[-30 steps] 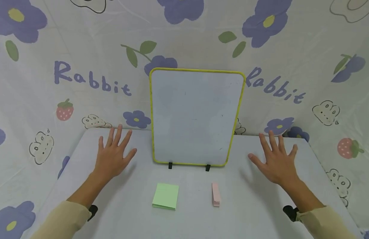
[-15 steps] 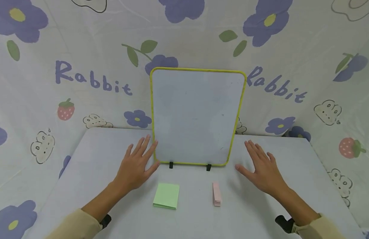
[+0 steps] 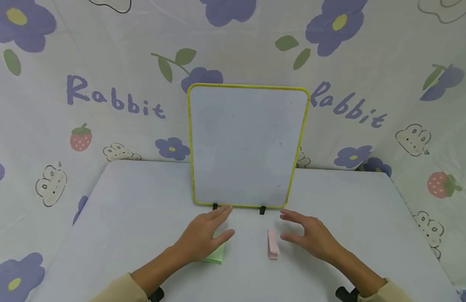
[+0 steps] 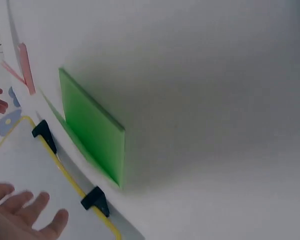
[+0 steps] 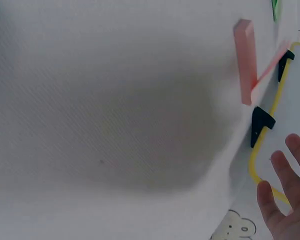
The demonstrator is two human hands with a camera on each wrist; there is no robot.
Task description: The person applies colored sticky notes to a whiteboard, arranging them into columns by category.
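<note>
My left hand (image 3: 200,235) hovers over the green sticky note pad (image 3: 215,255), hiding most of it in the head view; its fingers are relaxed and hold nothing. In the left wrist view the whole green pad (image 4: 92,131) shows, its top sheet lifting away from the rest. Just right of the narrow pink sticky note pad (image 3: 272,244) is my right hand (image 3: 312,235), fingers loosely bent with nothing between them. The right wrist view shows the pink pad (image 5: 246,62) with a top strip raised at an angle.
A whiteboard (image 3: 248,147) with a yellow frame stands upright behind the pads, on black feet (image 3: 262,210). The white table (image 3: 142,184) reaches back to a cloth (image 3: 248,46) printed with flowers and rabbits.
Both hands have come inward and nearer the front, from wide apart beside the whiteboard to the two pads. Their spread fingers have drawn closer together. The pads stay put.
</note>
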